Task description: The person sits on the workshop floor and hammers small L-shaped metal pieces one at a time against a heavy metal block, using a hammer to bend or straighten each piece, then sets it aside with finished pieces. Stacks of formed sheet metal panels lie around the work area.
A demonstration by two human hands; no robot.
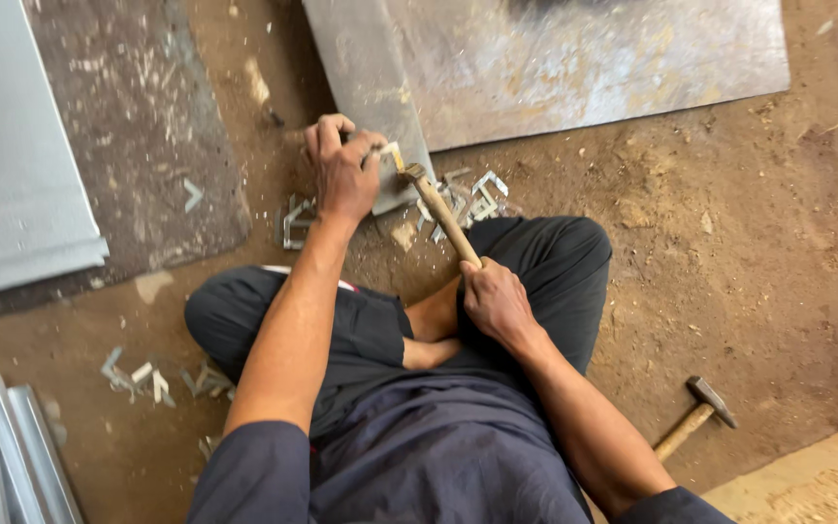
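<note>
I sit cross-legged on a dirt floor. My left hand [343, 170] is closed around a small metal tool or piece [392, 153] held against the corner of a grey metal sheet [555, 63]. My right hand [495, 301] grips the wooden handle of a hammer [443, 213], whose head rests on that piece next to my left fingers. Small bent metal pieces [472, 194] lie scattered just past the hammer head.
A second hammer [695, 415] lies on the dirt at the right. More bent metal pieces [147, 378] lie by my left knee. Grey metal panels [12, 165] rest at the left, folded metal strips [7, 451] at bottom left.
</note>
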